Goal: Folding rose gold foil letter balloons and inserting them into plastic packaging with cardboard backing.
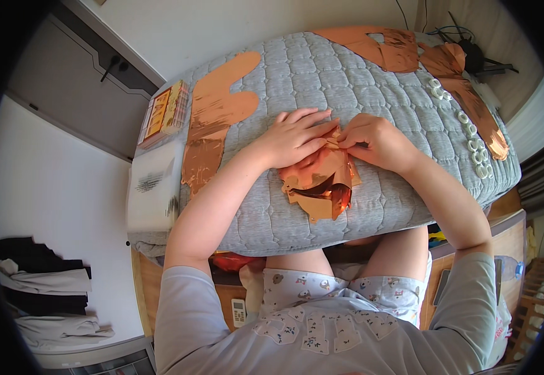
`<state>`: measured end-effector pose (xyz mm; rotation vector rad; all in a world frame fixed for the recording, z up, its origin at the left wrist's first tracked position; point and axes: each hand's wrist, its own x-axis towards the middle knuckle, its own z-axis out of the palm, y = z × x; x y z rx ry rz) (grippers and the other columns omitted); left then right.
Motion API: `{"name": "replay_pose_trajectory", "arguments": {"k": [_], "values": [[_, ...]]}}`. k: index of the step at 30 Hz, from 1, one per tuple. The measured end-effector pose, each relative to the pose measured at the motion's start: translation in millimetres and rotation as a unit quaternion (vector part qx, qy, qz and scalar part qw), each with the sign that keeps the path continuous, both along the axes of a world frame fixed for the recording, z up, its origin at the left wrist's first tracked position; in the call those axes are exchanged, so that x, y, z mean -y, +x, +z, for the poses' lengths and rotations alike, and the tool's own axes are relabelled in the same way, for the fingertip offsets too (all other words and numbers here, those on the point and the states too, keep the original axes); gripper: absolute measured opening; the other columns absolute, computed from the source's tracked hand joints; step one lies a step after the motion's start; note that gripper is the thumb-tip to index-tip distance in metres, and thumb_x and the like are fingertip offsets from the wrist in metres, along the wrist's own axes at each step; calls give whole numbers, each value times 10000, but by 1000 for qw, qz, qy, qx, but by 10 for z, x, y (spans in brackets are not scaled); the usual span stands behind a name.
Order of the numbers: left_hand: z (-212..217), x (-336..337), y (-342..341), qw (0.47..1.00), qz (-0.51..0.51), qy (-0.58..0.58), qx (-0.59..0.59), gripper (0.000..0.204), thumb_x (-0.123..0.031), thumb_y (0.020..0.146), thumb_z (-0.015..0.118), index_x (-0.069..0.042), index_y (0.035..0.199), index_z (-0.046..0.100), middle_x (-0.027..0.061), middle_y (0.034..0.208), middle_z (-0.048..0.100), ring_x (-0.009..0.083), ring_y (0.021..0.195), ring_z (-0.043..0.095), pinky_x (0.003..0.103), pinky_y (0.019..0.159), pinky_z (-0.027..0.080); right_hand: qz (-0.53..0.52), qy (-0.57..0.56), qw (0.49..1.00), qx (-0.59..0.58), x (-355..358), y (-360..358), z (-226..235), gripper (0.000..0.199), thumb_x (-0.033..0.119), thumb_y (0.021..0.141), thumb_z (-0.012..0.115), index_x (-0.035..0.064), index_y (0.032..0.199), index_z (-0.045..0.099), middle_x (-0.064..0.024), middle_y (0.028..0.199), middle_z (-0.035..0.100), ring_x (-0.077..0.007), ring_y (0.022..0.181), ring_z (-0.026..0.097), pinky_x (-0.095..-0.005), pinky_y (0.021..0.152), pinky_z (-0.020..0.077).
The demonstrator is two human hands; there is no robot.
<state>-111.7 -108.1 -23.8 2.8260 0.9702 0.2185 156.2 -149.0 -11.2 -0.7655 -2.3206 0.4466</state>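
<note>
A flat, folded copper-coloured foil balloon [314, 189] lies on the grey quilted mattress in front of me, with shiny creases and a gap between its layers at the near side. My left hand [298, 139] rests across its upper left part, fingers stretched out and palm down. At its upper right edge, my right hand [372, 142] has thumb and fingers pinched together on the foil. The fingertips of both hands nearly meet there, and they partly hide the foil's top edge.
On the mattress [256, 212] lie more flat copper foil balloons [225, 94], several small white rolls [472, 145], a stack of boxes or booklets [166, 112] and a white translucent sheet or bag [153, 187]. A black device with antennas [472, 56] stands at the far right. A white remote [239, 312] lies below.
</note>
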Motion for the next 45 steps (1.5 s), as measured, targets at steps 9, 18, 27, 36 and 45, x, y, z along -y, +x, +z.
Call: {"name": "replay_pose_trajectory", "arguments": {"k": [9,18,27,36,45], "values": [[17,-146,-102,994,-21,-71,76,521,-292,1060,396,-215,1571,464,24,1635,424,268,1519,332,453,1221,232,-7,-85,996,27,-54,3,-30,195,-9,768,769,32,958,766,-125,988,752,-296,968,714,-385,888,565],[33,13,154,984,-121,-65,116,527,-310,1039,552,-42,1491,510,137,1559,499,315,1473,426,490,1217,327,14,-80,995,53,-34,19,59,174,53,801,756,32,974,758,-145,984,742,-330,932,706,-406,860,557],[-17,63,169,992,-112,-23,52,644,-392,1035,559,-58,1563,402,120,1622,414,303,1512,365,515,1241,292,61,-35,993,94,56,77,122,256,56,754,772,12,1006,760,-128,1086,745,-323,1082,673,-422,967,534],[-40,64,149,992,-120,3,43,831,-552,953,628,-62,1578,383,120,1634,396,274,1531,334,459,1264,260,0,46,997,55,395,31,85,237,86,776,782,43,1009,764,-101,1071,735,-304,1054,678,-422,933,546],[-63,42,121,991,-126,-8,54,823,-559,938,642,-76,1565,414,105,1638,393,277,1532,330,469,1265,257,-67,-49,996,-8,498,40,119,468,14,785,753,43,1248,692,-155,1180,694,-356,1117,662,-416,977,541]]}}
